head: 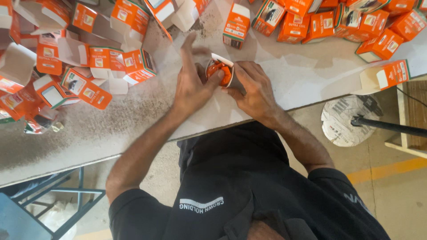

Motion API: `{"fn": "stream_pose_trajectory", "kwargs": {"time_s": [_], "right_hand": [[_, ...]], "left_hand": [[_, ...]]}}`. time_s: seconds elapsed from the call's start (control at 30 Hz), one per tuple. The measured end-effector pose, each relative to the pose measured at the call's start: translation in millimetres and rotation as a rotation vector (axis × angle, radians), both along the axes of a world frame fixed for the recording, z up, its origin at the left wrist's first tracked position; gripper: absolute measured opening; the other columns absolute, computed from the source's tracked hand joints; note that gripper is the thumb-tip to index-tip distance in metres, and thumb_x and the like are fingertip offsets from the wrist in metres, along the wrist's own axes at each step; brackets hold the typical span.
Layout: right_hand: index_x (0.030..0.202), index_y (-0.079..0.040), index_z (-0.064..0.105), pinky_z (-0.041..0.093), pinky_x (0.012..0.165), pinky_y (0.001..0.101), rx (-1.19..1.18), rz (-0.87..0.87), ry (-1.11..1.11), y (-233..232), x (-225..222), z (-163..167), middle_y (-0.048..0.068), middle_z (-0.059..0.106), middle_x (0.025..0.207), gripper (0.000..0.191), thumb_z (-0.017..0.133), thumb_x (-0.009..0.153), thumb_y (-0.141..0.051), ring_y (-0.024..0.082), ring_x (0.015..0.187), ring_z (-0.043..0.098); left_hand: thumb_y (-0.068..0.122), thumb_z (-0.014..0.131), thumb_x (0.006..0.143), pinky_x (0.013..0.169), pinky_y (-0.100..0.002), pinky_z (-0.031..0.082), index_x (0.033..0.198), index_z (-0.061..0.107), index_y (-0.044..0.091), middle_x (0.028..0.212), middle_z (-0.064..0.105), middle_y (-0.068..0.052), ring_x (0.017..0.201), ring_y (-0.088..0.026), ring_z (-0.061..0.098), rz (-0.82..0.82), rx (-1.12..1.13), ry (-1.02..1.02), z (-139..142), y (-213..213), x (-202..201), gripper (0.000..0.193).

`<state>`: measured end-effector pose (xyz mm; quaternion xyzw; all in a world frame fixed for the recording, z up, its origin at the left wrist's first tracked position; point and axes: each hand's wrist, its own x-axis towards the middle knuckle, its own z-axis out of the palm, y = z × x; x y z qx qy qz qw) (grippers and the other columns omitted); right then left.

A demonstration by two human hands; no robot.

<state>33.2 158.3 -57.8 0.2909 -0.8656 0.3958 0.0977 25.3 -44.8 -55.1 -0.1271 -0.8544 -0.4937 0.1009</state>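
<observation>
Holding one small orange-and-white carton (221, 71) on the bench (284, 80).
Left hand (192, 86) and right hand (254, 91): each grip clamped on it; loose cartons (89, 62) beside.

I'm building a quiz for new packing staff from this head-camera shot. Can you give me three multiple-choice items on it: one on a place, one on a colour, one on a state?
1. Where is the box that both hands work on?
A. On the floor
B. On the table, between the two piles
C. On a shelf

2. What colour are most of the small cartons?
A. Orange and white
B. Blue
C. Green

3. How is the end of the held box?
A. Taped shut
B. Crushed flat
C. Open, with an orange item inside

Answers:
1 B: the left hand and right hand hold it on the tabletop.
2 A: both piles show orange faces with white flaps.
3 C: the white rim rings orange contents.
</observation>
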Motion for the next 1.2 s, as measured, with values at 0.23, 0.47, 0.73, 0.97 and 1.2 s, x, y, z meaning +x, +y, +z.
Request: {"fn": "stream_pose_trajectory", "kwargs": {"time_s": [0.23, 0.47, 0.73, 0.97, 1.2], "right_hand": [[0.134, 0.003, 0.056, 0.055, 0.098, 0.0476, -0.131, -0.034, -0.064, -5, 6, -2, 0.02, 0.064, 0.13, 0.058, 0.089, 0.089, -0.012, 0.041, 0.119, 0.064], [0.136, 0.002, 0.061, 0.054, 0.103, 0.049, 0.048, 0.061, 0.065, -4, 2, 9, 0.021, 0.063, 0.131, 0.057, 0.078, 0.081, 0.006, 0.042, 0.124, 0.061], [0.119, -0.001, 0.061, 0.053, 0.102, 0.0495, -0.005, 0.055, 0.043, -7, 3, 5, 0.022, 0.062, 0.132, 0.039, 0.078, 0.084, 0.005, 0.043, 0.126, 0.06], [0.125, -0.001, 0.043, 0.056, 0.094, 0.0481, -0.079, 0.003, -0.078, -2, 6, -8, 0.024, 0.065, 0.131, 0.052, 0.078, 0.087, 0.004, 0.043, 0.117, 0.067], [0.127, -0.002, 0.041, 0.057, 0.093, 0.0469, -0.12, 0.016, -0.082, 0, 6, -16, 0.023, 0.065, 0.129, 0.053, 0.079, 0.091, 0.004, 0.042, 0.115, 0.069]], "left_hand": [[0.0, 0.07, 0.088, 0.064, -0.035, 0.047, 0.1, 0.06, 0.0, 0.088, 0.056, -0.013, 0.072, -0.018, 0.056, -0.004, 0.074, -0.092, -14, 4, -10, 0.015], [0.007, 0.06, 0.087, 0.068, -0.03, 0.056, 0.109, 0.065, 0.004, 0.087, 0.064, -0.005, 0.073, -0.012, 0.062, -0.309, 0.715, -0.745, 18, -33, -12, 0.022], [-0.003, 0.072, 0.09, 0.072, -0.04, 0.052, 0.1, 0.065, -0.002, 0.094, 0.068, -0.012, 0.083, -0.024, 0.065, -0.184, 0.264, -0.328, 3, -10, -19, 0.012], [0.004, 0.08, 0.084, 0.109, -0.047, 0.055, 0.122, 0.063, -0.004, 0.14, 0.062, -0.021, 0.134, -0.04, 0.057, -0.438, -0.12, 0.342, 17, -26, 4, 0.042], [0.002, 0.082, 0.089, 0.109, -0.044, 0.056, 0.109, 0.064, 0.0, 0.142, 0.062, -0.018, 0.136, -0.039, 0.06, -0.369, -0.154, 0.341, 10, -25, 7, 0.027]]}}
